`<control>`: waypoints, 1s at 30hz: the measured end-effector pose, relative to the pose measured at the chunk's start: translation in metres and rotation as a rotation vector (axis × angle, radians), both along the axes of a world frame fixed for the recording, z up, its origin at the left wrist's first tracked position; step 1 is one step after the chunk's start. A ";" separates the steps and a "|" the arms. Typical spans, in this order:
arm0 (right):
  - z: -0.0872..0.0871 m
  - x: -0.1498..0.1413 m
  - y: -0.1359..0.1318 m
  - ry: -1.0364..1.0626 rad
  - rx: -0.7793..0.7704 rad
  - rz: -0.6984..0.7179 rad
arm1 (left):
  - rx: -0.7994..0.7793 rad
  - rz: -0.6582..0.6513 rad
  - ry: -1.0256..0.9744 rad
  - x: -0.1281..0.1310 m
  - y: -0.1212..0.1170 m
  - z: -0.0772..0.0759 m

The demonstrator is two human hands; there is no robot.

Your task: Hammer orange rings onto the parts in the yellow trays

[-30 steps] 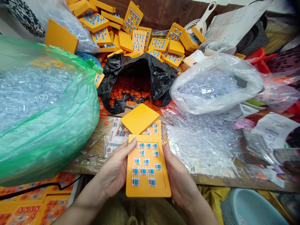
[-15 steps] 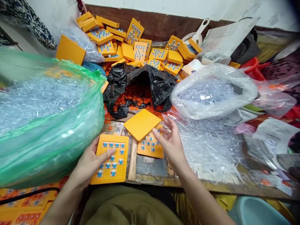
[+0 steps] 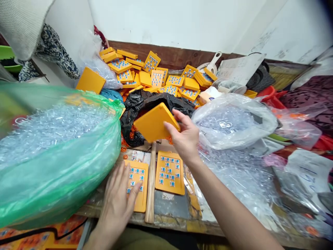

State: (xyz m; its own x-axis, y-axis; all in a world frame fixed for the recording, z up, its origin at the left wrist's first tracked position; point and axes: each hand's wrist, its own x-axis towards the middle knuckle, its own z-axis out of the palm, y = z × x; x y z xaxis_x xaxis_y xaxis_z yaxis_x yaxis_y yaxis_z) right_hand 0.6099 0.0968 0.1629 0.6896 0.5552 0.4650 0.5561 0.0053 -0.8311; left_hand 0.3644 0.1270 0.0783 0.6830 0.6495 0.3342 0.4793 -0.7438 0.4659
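My left hand (image 3: 118, 198) lies with its fingers stretched out over a yellow plastic panel (image 3: 142, 205) that rests on the bench and carries small blue-and-clear pieces. In the air, my right hand (image 3: 186, 137) grips another yellow panel (image 3: 153, 123) by its right edge, thumb on the near side and fingers behind. Its plain face is towards me; the other face is hidden. A third yellow panel (image 3: 170, 189), also set with blue pieces, lies flat right of a wooden strip (image 3: 150, 187). The raised panel partly covers a black plastic bag (image 3: 135, 100).
A green bag (image 3: 96, 166) of clear plastic parts bulges at the left. At the right stands a white bag (image 3: 203, 135) of clear parts, with loose clear pieces (image 3: 234, 173) before it. Many yellow panels (image 3: 145, 79) are heaped at the back. Orange rings (image 3: 125, 157) lie near the black bag.
My right hand has grasped the plain-faced panel and lifted it off the one beneath. My left hand has set its panel down beside the wooden strip and flattened over it. The view has tilted up.
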 end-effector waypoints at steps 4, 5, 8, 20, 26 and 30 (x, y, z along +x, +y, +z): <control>0.017 -0.003 0.061 -0.361 0.016 0.121 | 0.383 -0.121 0.042 0.011 -0.024 0.005; 0.017 -0.003 0.077 -0.435 -0.014 0.175 | 0.427 -0.162 0.048 0.015 -0.029 0.005; 0.005 -0.005 0.118 -0.597 -0.137 0.308 | 0.510 -0.297 0.039 0.022 -0.037 -0.002; -0.016 -0.078 -0.025 -0.519 -0.418 0.364 | 0.634 -0.398 -0.130 0.014 -0.044 -0.045; -0.067 -0.118 -0.140 0.081 -0.511 0.231 | 0.581 -0.494 -0.262 0.005 -0.046 -0.039; -0.089 -0.137 -0.140 0.237 -0.476 0.155 | 0.397 -0.501 -0.323 -0.005 -0.042 -0.027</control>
